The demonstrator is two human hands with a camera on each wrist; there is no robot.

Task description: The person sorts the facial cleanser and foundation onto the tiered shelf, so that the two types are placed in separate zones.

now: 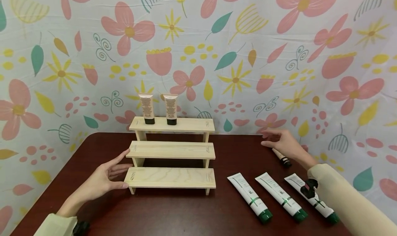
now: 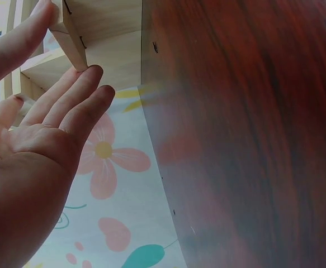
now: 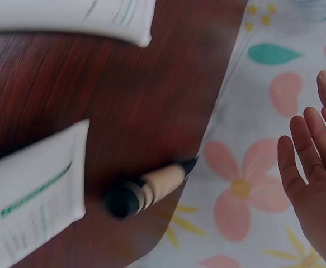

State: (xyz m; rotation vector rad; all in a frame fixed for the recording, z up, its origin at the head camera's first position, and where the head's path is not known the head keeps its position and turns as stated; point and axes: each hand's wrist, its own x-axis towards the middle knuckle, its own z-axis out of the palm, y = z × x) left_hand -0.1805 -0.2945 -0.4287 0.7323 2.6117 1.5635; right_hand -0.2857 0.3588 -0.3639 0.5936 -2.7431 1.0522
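My left hand (image 1: pixel 98 182) rests against the left end of a three-tier wooden display rack (image 1: pixel 170 177). Its thumb touches the bottom shelf and its forefinger reaches the middle one; the left wrist view shows these fingers (image 2: pixel 67 109) fairly straight along the wood. Over the far right of the table, my right hand (image 1: pixel 283 143) hovers with nothing in it. Just below it lies a small beige tube (image 1: pixel 280 156) with a black cap, partly covered by the hand in the head view. The right wrist view shows that tube (image 3: pixel 163 183) apart from the hand.
Two beige tubes (image 1: pixel 147 108) stand caps down on the top shelf, left of its middle. Three white tubes (image 1: pixel 248 194) with green caps lie slanted on the dark table (image 1: pixel 186 215) at right, one partly behind my right sleeve. A flowered cloth (image 1: pixel 198 56) hangs behind.
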